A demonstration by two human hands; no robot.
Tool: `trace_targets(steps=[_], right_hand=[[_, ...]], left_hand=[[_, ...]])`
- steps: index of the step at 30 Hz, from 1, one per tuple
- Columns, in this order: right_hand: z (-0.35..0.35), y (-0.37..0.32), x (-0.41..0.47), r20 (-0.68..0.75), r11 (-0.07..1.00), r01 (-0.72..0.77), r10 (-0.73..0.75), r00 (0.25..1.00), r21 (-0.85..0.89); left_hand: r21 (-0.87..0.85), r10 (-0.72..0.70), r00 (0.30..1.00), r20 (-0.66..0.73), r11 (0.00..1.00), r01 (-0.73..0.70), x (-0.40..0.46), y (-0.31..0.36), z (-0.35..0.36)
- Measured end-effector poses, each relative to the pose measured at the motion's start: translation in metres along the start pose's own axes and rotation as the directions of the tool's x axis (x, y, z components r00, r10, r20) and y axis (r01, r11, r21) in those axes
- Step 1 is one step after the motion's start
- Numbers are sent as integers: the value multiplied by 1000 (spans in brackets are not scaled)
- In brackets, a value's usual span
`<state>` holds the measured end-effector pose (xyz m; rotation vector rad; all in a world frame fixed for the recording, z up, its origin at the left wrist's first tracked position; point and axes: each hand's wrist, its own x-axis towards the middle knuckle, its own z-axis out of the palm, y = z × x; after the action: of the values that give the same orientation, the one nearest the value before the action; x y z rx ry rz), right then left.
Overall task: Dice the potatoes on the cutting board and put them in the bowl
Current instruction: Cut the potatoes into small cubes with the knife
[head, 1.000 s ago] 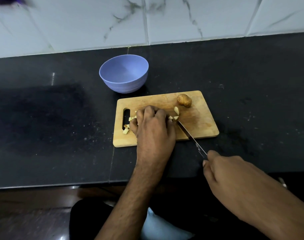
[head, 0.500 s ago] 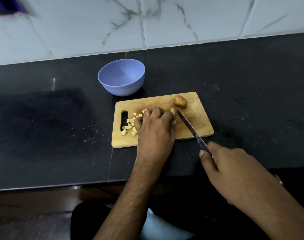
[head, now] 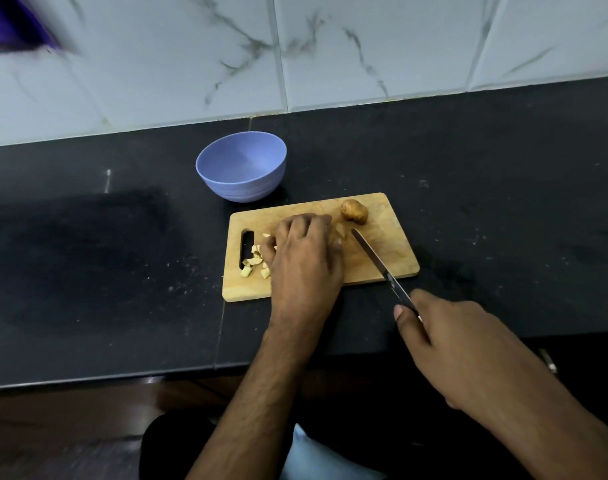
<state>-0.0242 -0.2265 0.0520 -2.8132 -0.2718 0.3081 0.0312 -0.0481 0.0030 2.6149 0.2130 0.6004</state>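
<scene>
The left hand (head: 304, 252) lies palm down on the cutting board (head: 389, 251), its fingers bent over a heap of potato pieces (head: 255, 261). Whether it grips any of them cannot be told — the hand hides what is under it. A few pale pieces peek out on the thumb side of this hand, next to the slot in the board. One more piece (head: 340, 231) shows just past its fingertips.

The right hand (head: 468, 348) holds a knife (head: 382, 263), fingers wrapped round the handle. It hangs out past the near edge of the board, over the black tabletop (head: 87, 271). The blade points away from this hand and slants across the board, its tip close to the left hand's fingers and the loose piece.

A whole brown potato (head: 354, 211) sits beyond the knife tip, near the far edge of the board — apart from both hands.

A blue bowl (head: 241, 171) stands on the tabletop just past the board's far edge, ahead of the left hand. No potato shows in it. White tiles (head: 364, 46) rise behind the tabletop.
</scene>
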Motion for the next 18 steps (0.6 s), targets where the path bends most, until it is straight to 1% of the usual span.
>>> trace_targets(steps=[5,9,14,18], right_hand=[[-2,-1,-1,0,1000,-7,7,1000,-10],[-4,1,-2,2,1000,-18,18,1000,-14],[-5,0,-2,2,1000,-11,11,1000,0],[-1,-1,0,0,1000,-3,3,1000,8]], left_hand=[[43,25,999,28,999,-26,11,8,7],[-11,46,998,37,999,-46,17,12,8],[-44,91,996,10,995,-90,2,7,0],[-8,112,992,64,994,-112,-6,2,-1]])
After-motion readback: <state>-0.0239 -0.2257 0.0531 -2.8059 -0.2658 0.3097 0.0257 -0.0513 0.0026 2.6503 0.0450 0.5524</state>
